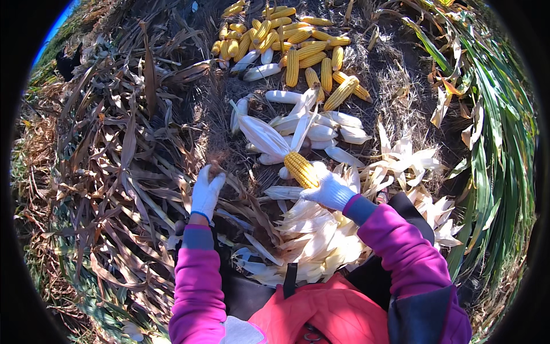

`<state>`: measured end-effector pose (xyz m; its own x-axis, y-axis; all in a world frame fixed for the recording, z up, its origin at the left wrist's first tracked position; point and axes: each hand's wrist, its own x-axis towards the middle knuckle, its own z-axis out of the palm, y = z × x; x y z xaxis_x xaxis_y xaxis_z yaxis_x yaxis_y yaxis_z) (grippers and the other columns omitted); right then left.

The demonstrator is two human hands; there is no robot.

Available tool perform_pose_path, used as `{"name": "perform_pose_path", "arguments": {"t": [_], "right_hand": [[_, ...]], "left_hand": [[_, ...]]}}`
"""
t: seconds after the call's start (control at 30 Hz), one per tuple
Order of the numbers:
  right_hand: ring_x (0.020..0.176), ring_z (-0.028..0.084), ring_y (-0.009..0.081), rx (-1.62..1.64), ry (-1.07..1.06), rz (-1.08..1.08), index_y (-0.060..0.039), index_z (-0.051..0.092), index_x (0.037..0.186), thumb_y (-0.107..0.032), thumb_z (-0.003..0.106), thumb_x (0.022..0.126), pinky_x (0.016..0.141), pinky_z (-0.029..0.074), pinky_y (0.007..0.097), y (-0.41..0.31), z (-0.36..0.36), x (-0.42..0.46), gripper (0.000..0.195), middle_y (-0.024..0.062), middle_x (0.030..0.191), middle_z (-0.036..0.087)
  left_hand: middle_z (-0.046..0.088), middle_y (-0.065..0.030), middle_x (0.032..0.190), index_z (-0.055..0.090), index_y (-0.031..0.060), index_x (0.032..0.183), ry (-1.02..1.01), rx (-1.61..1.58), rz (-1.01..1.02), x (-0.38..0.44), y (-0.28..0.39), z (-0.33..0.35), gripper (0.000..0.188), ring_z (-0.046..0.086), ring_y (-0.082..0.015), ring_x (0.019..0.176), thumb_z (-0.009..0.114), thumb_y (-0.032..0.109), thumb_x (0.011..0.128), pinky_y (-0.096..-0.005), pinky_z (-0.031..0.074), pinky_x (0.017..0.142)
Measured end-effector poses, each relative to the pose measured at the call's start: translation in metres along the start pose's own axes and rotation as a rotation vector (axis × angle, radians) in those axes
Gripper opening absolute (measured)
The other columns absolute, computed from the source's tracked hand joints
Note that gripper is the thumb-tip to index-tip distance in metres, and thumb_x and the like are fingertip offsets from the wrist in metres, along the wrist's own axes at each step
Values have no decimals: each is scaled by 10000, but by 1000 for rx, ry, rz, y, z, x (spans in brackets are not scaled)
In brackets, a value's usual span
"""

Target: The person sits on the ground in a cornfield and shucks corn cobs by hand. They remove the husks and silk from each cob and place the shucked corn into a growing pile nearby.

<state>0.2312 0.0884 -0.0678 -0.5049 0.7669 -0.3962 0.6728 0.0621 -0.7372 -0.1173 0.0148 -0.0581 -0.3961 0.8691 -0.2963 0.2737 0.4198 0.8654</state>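
A yellow corn cob (pixel 300 170) is in my right hand (pixel 328 187), which wears a white glove and grips the cob's near end. From its far end, pale husk leaves (pixel 264 133) are peeled back and spread away from me. My left hand (pixel 207 192), also in a white glove, is raised to the left, apart from the cob. A tuft of brown corn silk (pixel 218 167) sits between its thumb and fingers. Beyond the held cob lie several ears still in pale husk (pixel 322 132). Loose stripped husks (pixel 320 241) are heaped in front of my body.
Several bare yellow cobs (pixel 307 51) form a pile on the ground farther ahead. Dry corn stalks and leaves (pixel 129 150) cover the left side. Long green leaves (pixel 500 129) line the right. More torn husks (pixel 406 159) lie right of my right hand.
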Motion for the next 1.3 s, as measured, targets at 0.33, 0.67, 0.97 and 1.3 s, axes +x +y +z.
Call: {"name": "perform_pose_path", "arguments": {"t": [0.33, 0.67, 0.97, 1.3], "right_hand": [[1018, 651, 408, -151, 129, -62, -58, 486, 1294, -334, 815, 740, 852, 545, 495, -28, 30, -15, 701, 209, 1093, 641], [968, 670, 239, 431, 297, -285, -17, 577, 1293, -264, 741, 887, 858, 537, 360, -75, 18, 18, 504, 145, 1054, 680], [490, 385, 83, 1549, 89, 84, -61, 619, 980, -249, 540, 1054, 460, 347, 250, -114, 9, 40, 218, -24, 657, 457], [464, 271, 47, 1813, -130, -153, -95, 583, 942, -347, 447, 1084, 385, 205, 223, -119, -66, 24, 320, -81, 610, 345]], "left_hand": [[639, -83, 1190, 575, 27, 1316, -547, -219, -257, -36, 22, 88, 536, 626, -220, 1055, 629, 433, 971, -413, 512, 918], [630, -96, 1188, 492, 13, 1348, -296, -728, -242, -61, 41, 116, 573, 640, -186, 1046, 761, 133, 857, -334, 526, 904], [623, -95, 1220, 463, 32, 1376, -469, -954, -332, -68, 44, 125, 526, 657, -227, 1077, 672, 119, 901, -361, 547, 936], [624, -123, 1029, 580, -8, 1136, -889, -862, -304, -88, 70, 104, 651, 655, -274, 979, 854, 300, 633, -435, 533, 966]]}}
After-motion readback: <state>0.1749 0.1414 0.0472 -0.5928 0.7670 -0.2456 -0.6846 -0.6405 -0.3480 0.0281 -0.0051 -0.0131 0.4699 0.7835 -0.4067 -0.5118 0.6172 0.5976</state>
